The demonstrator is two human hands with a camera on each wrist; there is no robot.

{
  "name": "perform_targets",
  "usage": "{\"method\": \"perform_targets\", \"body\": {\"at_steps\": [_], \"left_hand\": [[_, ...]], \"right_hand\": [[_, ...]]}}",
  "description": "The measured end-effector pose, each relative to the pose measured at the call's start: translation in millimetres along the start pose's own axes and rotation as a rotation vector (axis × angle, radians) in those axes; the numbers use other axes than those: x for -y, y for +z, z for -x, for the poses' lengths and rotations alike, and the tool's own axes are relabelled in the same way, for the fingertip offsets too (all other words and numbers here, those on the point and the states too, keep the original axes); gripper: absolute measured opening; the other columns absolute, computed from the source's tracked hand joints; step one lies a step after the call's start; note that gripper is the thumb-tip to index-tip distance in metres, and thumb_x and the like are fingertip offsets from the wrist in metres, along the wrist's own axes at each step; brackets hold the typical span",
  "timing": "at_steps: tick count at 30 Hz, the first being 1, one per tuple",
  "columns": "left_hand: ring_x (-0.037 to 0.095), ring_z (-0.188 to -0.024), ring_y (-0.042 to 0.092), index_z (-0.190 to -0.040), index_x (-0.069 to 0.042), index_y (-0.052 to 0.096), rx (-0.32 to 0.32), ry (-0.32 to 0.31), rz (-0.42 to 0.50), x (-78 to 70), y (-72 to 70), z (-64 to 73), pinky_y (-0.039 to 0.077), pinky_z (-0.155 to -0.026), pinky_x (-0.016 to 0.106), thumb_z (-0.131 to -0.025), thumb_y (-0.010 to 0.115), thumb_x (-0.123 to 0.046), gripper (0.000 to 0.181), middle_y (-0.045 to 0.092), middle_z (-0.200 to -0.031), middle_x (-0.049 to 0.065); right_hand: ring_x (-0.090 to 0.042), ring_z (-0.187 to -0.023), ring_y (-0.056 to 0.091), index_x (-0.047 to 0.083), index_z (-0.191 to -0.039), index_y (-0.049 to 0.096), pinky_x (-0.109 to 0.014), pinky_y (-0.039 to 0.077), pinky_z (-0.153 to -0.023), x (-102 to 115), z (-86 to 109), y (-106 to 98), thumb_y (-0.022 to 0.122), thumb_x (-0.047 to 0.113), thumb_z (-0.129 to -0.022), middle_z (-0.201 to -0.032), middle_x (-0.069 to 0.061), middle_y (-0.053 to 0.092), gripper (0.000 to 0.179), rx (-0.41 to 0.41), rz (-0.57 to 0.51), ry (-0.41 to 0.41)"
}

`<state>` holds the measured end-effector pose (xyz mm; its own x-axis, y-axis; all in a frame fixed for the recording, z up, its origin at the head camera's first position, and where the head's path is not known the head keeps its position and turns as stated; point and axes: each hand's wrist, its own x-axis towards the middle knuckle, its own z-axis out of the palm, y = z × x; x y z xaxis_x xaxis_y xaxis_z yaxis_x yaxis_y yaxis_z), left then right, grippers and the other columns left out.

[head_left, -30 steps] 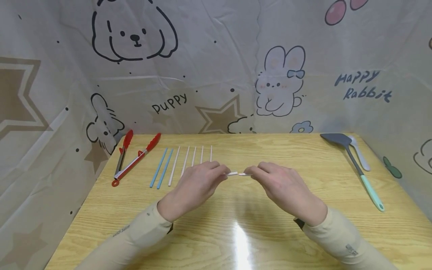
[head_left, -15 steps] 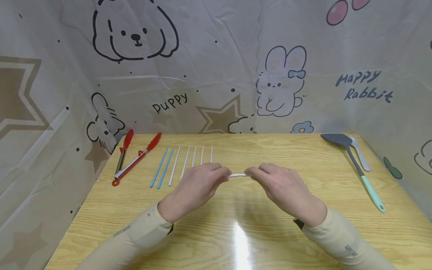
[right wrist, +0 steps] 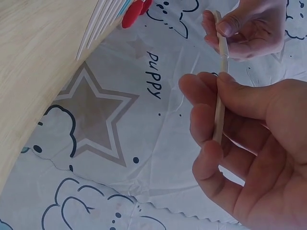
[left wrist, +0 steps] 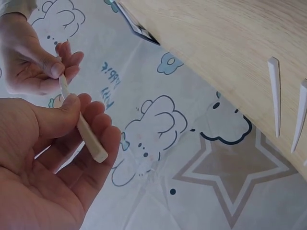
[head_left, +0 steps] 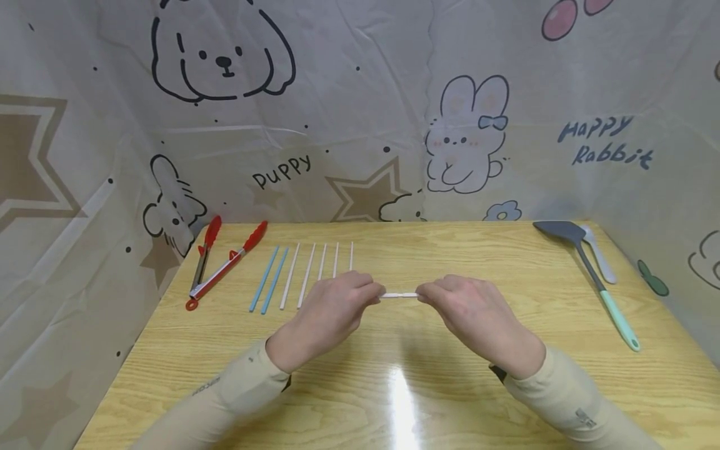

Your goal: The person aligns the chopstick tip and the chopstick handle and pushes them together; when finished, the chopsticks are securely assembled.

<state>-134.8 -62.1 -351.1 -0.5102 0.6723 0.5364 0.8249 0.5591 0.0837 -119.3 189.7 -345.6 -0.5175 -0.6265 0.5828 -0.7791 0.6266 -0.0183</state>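
Over the middle of the table, my left hand (head_left: 340, 309) pinches a white chopstick piece (left wrist: 88, 136) between thumb and fingers; its square blunt end sticks out in the left wrist view. Opposite it, my right hand (head_left: 478, 315) pinches another white piece (right wrist: 219, 115), which lies along the fingers. The inner ends meet between the hands in a nearly straight line, with a small notch at the join (head_left: 400, 295). Whether they are locked together I cannot tell. Beyond the left hand, several white chopsticks (head_left: 289, 276) lie side by side, partly hidden by it, beside two blue chopsticks (head_left: 264, 280).
Red-tipped tongs (head_left: 225, 269) lie spread at the table's left. A grey spatula with a mint handle (head_left: 619, 319) and a pale spoon-like utensil (head_left: 600, 256) lie at the right. Printed cloth (head_left: 360, 112) hangs behind the wood-grain table (head_left: 450, 400).
A second ago a gap separated the two white pieces. Their ends came together, slightly bent at the join, and now line up straighter. The right hand has dipped slightly.
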Motion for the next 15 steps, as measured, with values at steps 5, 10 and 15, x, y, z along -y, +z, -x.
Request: {"method": "perform_targets", "body": {"at_steps": [5, 10, 15], "left_hand": [[0.012, -0.07, 0.06, -0.095, -0.008, 0.073, -0.001, 0.02, 0.0, -1.1, 1.3, -1.5, 0.049, -0.053, 0.022, -0.087, 0.074, -0.001, 0.011, 0.064, -0.082, -0.002], [0.012, -0.07, 0.059, -0.094, -0.007, 0.072, 0.004, 0.028, 0.007, -2.4, 3.7, -1.4, 0.047, -0.053, 0.02, -0.086, 0.074, 0.001, 0.011, 0.062, -0.081, -0.001], [0.012, -0.071, 0.059, -0.093, -0.007, 0.072, 0.005, 0.024, 0.015, -3.2, 6.7, -0.6, 0.047, -0.053, 0.019, -0.086, 0.073, 0.003, 0.012, 0.062, -0.081, -0.001]], "right_hand": [[-0.01, -0.053, 0.051, 0.008, -0.092, 0.07, -0.023, 0.04, -0.04, 1.3, -0.6, -0.2, 0.076, 0.008, -0.083, -0.072, 0.004, 0.065, 0.011, 0.001, 0.029, -0.002], [-0.01, -0.05, 0.047, 0.008, -0.088, 0.069, -0.022, 0.037, -0.039, 3.2, -1.1, 1.1, 0.077, 0.008, -0.083, -0.069, 0.004, 0.064, 0.009, -0.004, 0.045, -0.017], [-0.01, -0.049, 0.046, 0.009, -0.087, 0.069, -0.022, 0.036, -0.039, 3.4, -0.8, 2.9, 0.075, 0.009, -0.084, -0.068, 0.004, 0.063, 0.007, -0.006, 0.053, -0.019]]}}
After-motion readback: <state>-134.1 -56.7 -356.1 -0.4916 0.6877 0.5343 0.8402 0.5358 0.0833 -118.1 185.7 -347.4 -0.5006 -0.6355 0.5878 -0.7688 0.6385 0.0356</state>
